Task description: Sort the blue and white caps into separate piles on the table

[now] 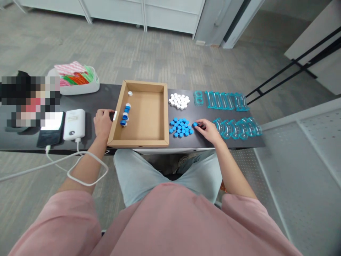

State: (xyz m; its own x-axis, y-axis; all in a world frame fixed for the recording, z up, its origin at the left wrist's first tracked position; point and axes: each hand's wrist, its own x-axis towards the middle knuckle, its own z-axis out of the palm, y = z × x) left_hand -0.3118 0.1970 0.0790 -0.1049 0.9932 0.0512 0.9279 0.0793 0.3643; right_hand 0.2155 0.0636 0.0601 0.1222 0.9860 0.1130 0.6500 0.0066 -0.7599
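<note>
My right hand (208, 131) pinches a small blue hexagonal piece (195, 124) between thumb and fingertips, at the right edge of a loose group of blue pieces (181, 128). My left hand (102, 122) rests on the table against the outer left wall of a shallow cardboard box (166, 117), fingers bent and somewhat apart. Inside that box, near its left wall, blue and white pieces (125, 115) stand in an uneven row. One white piece (130, 93) lies apart farther back. A pile of white hexagonal pieces (179, 101) sits behind the blue group.
Clear teal straight parts (220, 100), small square parts (198, 98) and curved parts (237, 128) lie at the right. Leftward are a white power bank (74, 124), a phone (50, 129), a looping white cable (87, 184) and a white tub (80, 89) of colourful items.
</note>
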